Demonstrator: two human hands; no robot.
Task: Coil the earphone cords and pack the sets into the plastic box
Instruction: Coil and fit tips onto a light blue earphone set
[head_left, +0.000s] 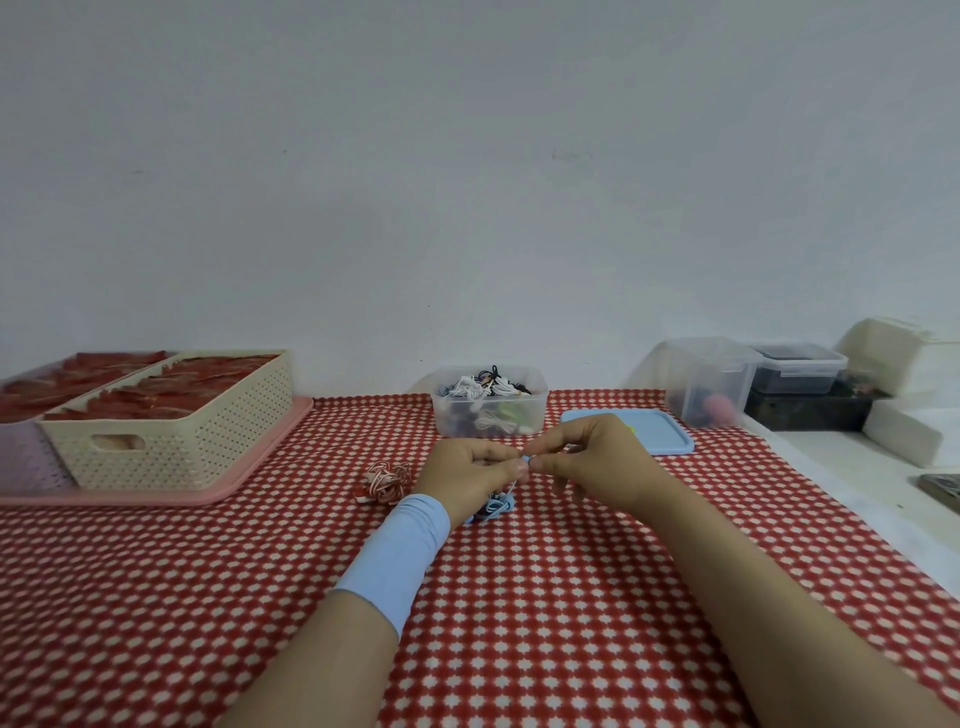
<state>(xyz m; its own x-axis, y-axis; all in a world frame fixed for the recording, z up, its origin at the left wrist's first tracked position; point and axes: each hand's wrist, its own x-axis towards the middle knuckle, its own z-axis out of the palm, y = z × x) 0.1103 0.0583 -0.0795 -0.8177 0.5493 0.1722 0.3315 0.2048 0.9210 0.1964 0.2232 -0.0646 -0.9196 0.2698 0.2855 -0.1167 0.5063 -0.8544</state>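
A blue earphone set (496, 506) hangs in a loose bundle under my hands, just above the red checked cloth. My left hand (470, 470) and my right hand (587, 460) meet fingertip to fingertip and both pinch its thin cord at about table centre. A red-and-white earphone set (385, 481) lies tangled on the cloth to the left of my left hand. Behind my hands stands the clear plastic box (535, 397), open, with several coiled sets inside. Its blue lid (660, 434) lies flat to the right of it.
A cream perforated basket (208, 441) of red items stands on a pink tray (249, 467) at the left. At the right are a clear tub (711, 379), a dark-filled container (800, 369), a black box (810, 410) and white foam blocks (904, 431). A wall rises behind.
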